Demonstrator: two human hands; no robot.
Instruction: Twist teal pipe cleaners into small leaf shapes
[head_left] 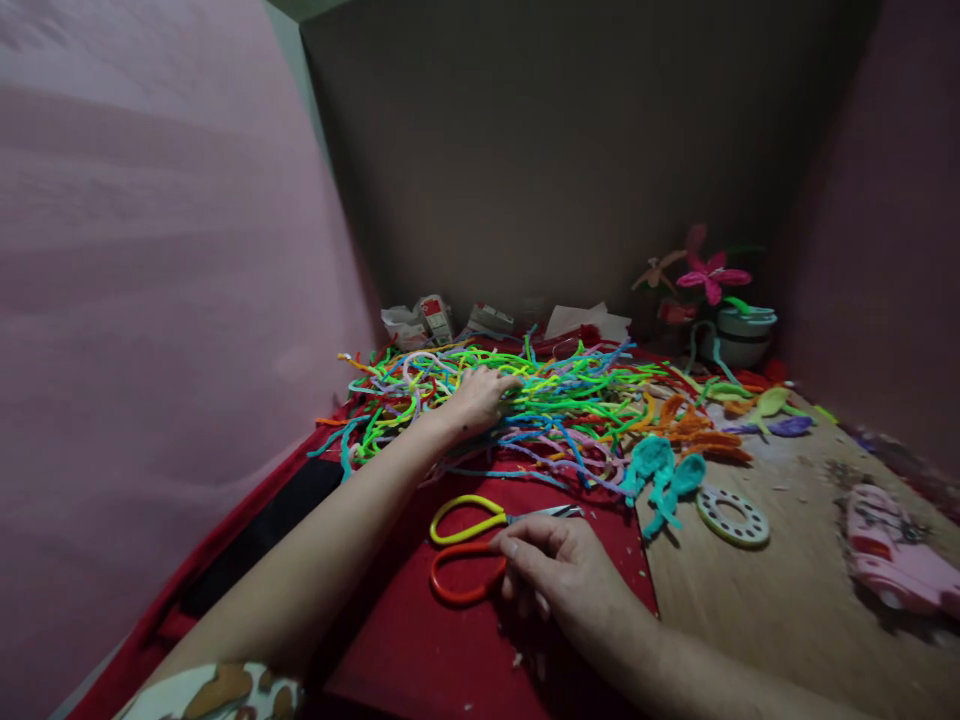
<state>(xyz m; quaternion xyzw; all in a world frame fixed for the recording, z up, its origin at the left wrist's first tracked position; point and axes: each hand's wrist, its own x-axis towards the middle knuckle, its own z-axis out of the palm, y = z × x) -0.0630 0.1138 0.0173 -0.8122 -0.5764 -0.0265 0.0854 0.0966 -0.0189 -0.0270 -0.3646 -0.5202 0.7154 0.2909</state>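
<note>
My left hand (482, 398) reaches into a wide heap of colourful pipe cleaners (577, 385). Its fingers are bent together over the strands, and their tips are partly hidden among green and yellow ones. Nearer to me, my right hand (559, 568) is closed in a pinch beside the scissors (469, 500). Whatever lies between thumb and forefinger is too small or hidden to make out. The scissors lie spread on the red surface (420, 640), with one yellow and one red handle. My right hand covers part of them, and the fingertips meet the red handle's edge.
Teal fuzzy petal shapes (652, 470), orange ones (679, 430) and a round disc with holes (733, 516) lie on the wooden board (757, 620). A pink toy car-like object (896, 555) is at right. Behind stand a pot (744, 335) and a pink flower (712, 278).
</note>
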